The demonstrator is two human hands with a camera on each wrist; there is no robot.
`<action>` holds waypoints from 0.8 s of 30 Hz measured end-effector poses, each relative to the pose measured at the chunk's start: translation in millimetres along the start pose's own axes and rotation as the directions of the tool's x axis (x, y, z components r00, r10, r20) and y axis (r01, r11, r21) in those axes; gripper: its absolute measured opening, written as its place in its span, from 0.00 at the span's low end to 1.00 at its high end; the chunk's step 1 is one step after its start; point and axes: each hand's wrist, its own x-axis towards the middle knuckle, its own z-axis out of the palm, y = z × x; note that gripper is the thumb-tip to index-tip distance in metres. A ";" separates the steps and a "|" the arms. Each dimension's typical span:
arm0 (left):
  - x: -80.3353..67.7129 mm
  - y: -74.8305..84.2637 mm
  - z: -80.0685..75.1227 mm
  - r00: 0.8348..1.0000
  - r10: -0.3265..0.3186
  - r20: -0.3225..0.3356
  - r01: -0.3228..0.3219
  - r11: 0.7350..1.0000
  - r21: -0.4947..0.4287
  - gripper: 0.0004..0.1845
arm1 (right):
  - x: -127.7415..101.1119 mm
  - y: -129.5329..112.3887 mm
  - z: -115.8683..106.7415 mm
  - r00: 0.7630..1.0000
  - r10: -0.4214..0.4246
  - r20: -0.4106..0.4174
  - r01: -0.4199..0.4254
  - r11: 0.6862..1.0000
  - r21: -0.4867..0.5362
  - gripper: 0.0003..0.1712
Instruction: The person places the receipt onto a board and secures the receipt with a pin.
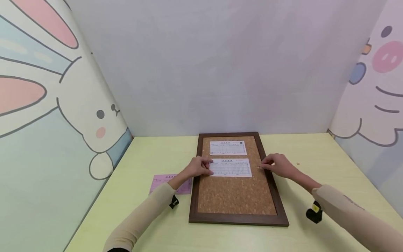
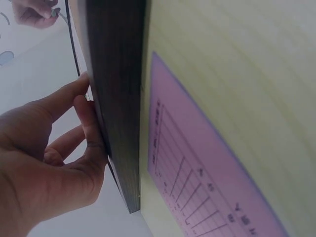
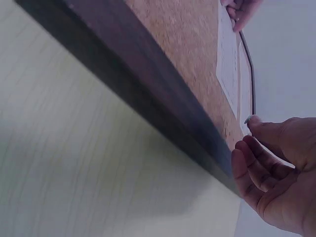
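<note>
On a framed corkboard point(image 1: 236, 199) lie two white printed forms, an upper form point(image 1: 228, 148) and a lower form point(image 1: 231, 168). My left hand point(image 1: 197, 167) reaches over the frame's left side and presses the lower form's left end, thumb and finger spread along that edge. In the left wrist view, the left hand point(image 2: 59, 153) has some fingers bent under. Beyond the lower form's right edge, my right hand point(image 1: 278, 165) pinches a tiny pin point(image 1: 259, 167) close over the cork. The right wrist view shows the pin point(image 3: 248, 119) at the thumb tip, its shape mostly hidden.
A pink printed form point(image 1: 184, 186) lies on the pale yellow table point(image 1: 170, 234), left of the board and partly under the left forearm. A small round thing point(image 1: 298, 163) sits right of the board. Walls with cartoon animals enclose the table's back and sides.
</note>
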 end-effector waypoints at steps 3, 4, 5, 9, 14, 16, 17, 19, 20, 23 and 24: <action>-0.2 1.3 -1.4 1.000 0.014 0.004 -0.014 1.000 -0.003 0.26 | 13.6 -12.4 16.8 0.999 -0.048 -0.018 0.048 0.999 0.006 0.04; -0.4 1.3 -1.7 0.999 0.033 0.004 -0.033 0.999 0.007 0.26 | 17.0 -15.5 22.1 0.998 -0.065 -0.012 0.065 0.998 0.014 0.04; -0.8 1.3 -2.1 0.999 0.041 0.005 -0.041 0.999 0.006 0.26 | 19.7 -17.8 27.4 0.997 -0.081 -0.003 0.081 0.996 0.022 0.04; -0.5 0.3 -1.1 0.999 0.039 0.006 -0.039 0.999 -0.003 0.26 | 25.1 -20.6 45.3 0.987 -0.156 0.026 0.155 0.987 0.051 0.03; 1.8 -0.8 4.1 1.000 0.020 0.009 -0.020 1.000 -0.009 0.27 | 21.1 -13.6 50.6 0.984 -0.177 0.033 0.175 0.984 0.035 0.03; 1.7 0.1 3.8 1.000 0.024 0.010 -0.024 1.000 -0.006 0.27 | 19.1 -10.0 47.0 0.984 -0.177 0.027 0.177 0.984 0.001 0.03; 1.5 0.5 3.0 1.000 0.026 0.011 -0.026 1.000 -0.005 0.27 | 18.2 -8.4 44.8 0.983 -0.179 0.024 0.180 0.984 -0.016 0.03; 1.2 0.3 1.5 1.000 0.027 0.008 -0.027 1.000 -0.002 0.27 | 17.0 -5.6 40.5 0.980 -0.197 0.021 0.198 0.980 -0.027 0.03; 0.9 0.3 0.8 1.000 0.027 0.006 -0.027 1.000 -0.002 0.27 | 16.2 -4.9 38.8 0.980 -0.199 0.023 0.200 0.979 -0.034 0.02; 0.7 -0.7 -0.5 1.000 0.027 0.008 -0.027 1.000 -0.002 0.28 | 14.1 -4.5 35.7 0.982 -0.188 0.036 0.189 0.981 -0.045 0.02; 0.8 -1.4 -0.7 1.000 0.029 0.009 -0.029 1.000 -0.003 0.28 | 13.9 -5.0 35.3 0.982 -0.187 0.040 0.189 0.981 -0.046 0.02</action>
